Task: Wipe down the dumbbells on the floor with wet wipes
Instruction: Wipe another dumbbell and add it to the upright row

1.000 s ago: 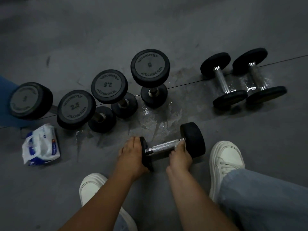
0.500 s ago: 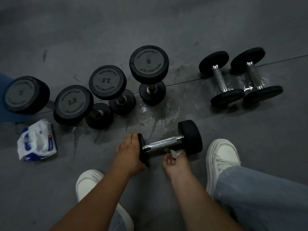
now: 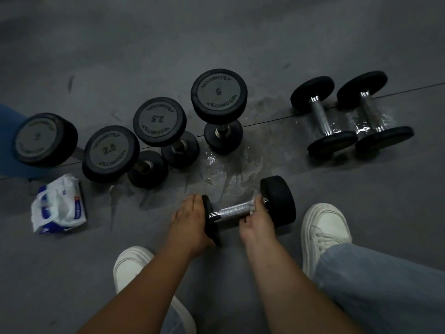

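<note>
Grey floor (image 3: 361, 213) looks wet. Near the middle lies a dumbbell (image 3: 279, 201). Left hand (image 3: 190, 222) holds its left end. Right hand (image 3: 255, 225) grips a wipe (image 3: 251, 209) on the bar (image 3: 231, 212). Rub slowly, keep it steady.

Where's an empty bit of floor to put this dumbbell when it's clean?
Bare floor lies between the upright dumbbell marked 5 and the two lying dumbbells, though damp. More lies right of the right shoe, and between the wipes pack and your left hand on the dumbbell. The four upright dumbbells on the left stand crowded.
</note>
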Motion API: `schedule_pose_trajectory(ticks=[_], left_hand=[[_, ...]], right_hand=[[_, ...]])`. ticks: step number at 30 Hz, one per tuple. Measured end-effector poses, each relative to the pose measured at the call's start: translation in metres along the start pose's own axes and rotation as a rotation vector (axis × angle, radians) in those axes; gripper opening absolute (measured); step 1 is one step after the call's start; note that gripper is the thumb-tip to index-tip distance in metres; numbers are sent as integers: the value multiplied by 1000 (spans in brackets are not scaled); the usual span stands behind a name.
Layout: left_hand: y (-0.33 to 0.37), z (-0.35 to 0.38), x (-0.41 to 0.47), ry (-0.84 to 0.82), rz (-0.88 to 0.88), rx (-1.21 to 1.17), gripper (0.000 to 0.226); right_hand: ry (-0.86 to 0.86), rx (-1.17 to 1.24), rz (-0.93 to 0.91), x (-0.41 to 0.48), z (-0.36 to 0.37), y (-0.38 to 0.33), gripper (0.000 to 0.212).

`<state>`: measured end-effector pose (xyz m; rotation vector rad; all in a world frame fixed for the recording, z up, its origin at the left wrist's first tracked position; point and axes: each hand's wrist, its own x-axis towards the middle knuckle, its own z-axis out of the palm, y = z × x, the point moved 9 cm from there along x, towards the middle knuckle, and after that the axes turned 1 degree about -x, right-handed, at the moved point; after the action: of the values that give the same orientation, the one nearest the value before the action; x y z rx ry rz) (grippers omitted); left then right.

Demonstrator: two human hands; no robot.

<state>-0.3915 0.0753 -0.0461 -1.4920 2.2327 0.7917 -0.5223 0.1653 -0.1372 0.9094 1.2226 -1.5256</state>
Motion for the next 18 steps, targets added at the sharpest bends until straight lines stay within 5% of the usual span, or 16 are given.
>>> schedule_pose_trajectory(ticks=[7,12,18], left_hand=[[1,-1,2,8,12,0,118],[-1,1,3,-1,11,20,122],[-1,1,3,-4,2,22,123]], right_hand=[[57,-9,-16,-12,11,-11,19],[-72,-28,-39,-30,2,-7,12],[-168,-251,-163,-27,-10,0,47]])
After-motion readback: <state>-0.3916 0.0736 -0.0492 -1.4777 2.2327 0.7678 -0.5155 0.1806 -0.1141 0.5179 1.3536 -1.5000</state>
